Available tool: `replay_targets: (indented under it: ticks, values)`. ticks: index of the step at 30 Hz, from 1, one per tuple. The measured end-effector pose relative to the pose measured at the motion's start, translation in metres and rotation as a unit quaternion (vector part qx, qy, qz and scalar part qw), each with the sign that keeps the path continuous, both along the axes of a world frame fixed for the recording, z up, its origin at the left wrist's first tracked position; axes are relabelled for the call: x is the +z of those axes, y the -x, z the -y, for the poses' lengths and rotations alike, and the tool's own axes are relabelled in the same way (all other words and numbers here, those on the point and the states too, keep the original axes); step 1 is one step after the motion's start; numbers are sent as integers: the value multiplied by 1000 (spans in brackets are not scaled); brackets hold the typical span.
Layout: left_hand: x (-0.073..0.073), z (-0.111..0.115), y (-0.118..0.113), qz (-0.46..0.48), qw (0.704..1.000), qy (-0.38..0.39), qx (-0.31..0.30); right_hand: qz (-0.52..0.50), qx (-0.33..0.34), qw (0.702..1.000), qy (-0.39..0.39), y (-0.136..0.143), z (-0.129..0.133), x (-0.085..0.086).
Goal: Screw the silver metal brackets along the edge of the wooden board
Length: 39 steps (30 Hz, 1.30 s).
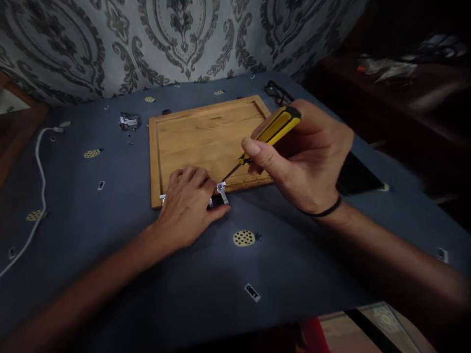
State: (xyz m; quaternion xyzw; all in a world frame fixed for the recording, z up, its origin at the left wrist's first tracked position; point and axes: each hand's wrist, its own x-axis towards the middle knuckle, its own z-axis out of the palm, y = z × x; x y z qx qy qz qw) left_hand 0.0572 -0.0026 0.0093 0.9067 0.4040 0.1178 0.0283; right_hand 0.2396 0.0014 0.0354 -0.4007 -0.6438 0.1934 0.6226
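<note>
The right hand (311, 159) pinches a screwdriver (276, 128) over the board (195, 139). The left hand (187, 203) grips a hinge (222, 191) at the board's edge.

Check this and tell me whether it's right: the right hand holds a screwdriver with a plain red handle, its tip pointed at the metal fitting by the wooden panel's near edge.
The handle color is wrong: the head view shows a yellow and black screwdriver. The right hand does point it at the metal fitting by the wooden panel's near edge.
</note>
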Motion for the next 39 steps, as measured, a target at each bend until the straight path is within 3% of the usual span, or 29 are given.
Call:
replay_targets:
  ticks: [15, 28, 35, 39]
  values:
    - [0, 0, 1, -7, 1000, -2, 3, 54, 16, 998, 16, 0, -2, -9]
    - [-1, 0, 0, -6, 1000, -5, 0, 88, 165, 979, 85, -14, -4, 6]
    - [-1, -1, 0, -8, 1000, -3, -3, 81, 98, 991, 47, -11, -5, 0]
    - [0, 0, 0, -4, 1000, 1, -3, 5, 38, 999, 25, -3, 0, -3]
